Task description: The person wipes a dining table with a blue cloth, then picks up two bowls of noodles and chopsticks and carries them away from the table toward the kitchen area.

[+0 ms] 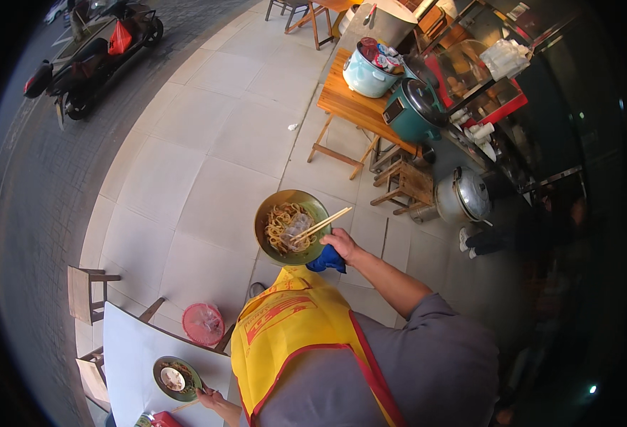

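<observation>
My right hand (340, 244) grips the rim of a green bowl (318, 208) held out over the floor. Inside it are leftover noodles (279, 222), a crumpled clear plastic wrapper (299, 226) and a pair of chopsticks (331, 219) leaning over the rim. A blue cloth (327, 260) hangs beneath the same hand. At the lower left, my left hand (216, 401) pinches the edge of a second green bowl (159, 368) on the white table (129, 341). That one contains food scraps and a small white bowl (173, 378).
Near the table are a pink-red bin (204, 322) with a plastic liner and wooden stools (84, 293). Ahead right, a wooden table (363, 114) carries a light-blue pot (367, 78) and a green cooker (414, 110). A metal pot (463, 193) stands beyond a small stool (407, 181).
</observation>
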### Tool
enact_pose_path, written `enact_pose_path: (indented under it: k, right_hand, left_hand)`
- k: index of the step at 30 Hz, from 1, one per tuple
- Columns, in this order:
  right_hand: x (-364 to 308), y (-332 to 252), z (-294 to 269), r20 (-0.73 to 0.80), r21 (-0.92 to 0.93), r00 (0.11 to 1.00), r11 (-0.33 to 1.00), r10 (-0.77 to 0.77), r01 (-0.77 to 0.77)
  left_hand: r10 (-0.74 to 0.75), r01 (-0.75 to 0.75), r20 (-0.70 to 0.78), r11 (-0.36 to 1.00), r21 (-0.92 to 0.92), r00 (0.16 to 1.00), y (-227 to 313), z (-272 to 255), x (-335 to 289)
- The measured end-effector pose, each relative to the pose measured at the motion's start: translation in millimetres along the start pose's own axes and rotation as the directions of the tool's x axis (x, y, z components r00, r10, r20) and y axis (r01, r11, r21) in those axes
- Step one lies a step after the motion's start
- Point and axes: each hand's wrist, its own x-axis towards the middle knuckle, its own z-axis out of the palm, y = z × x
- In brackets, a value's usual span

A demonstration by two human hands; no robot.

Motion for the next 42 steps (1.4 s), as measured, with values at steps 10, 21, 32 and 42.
enact_pose_path:
  k: [10, 21, 32, 42]
  right_hand:
    - [-52, 76, -34, -0.188, 0.256, 0.982, 0.964, -0.023, 0.072]
    - [-158, 185, -138, -0.473, 0.509, 0.881, 0.810, -0.022, 0.293]
    - [-275, 261, -276, -0.734, 0.610, 0.605, 0.689, 0.307, 0.391]
    - [-343, 357, -345, -0.776, 0.623, 0.386, 0.512, 0.499, 0.591]
  left_hand:
    - [0.185, -0.404, 0.460, 0.800, 0.443, 0.869, 55, 156, -68]
    - [-0.197, -0.815, 0.885, -0.344, -0.466, -0.423, -58, 368, -239]
    - [-0.634, -0.641, 0.695, 0.384, 0.664, 0.341, -316, 436, -471]
    - [-0.863, -0.765, 0.433, 0.088, 0.638, 0.262, -497, 417, -611]
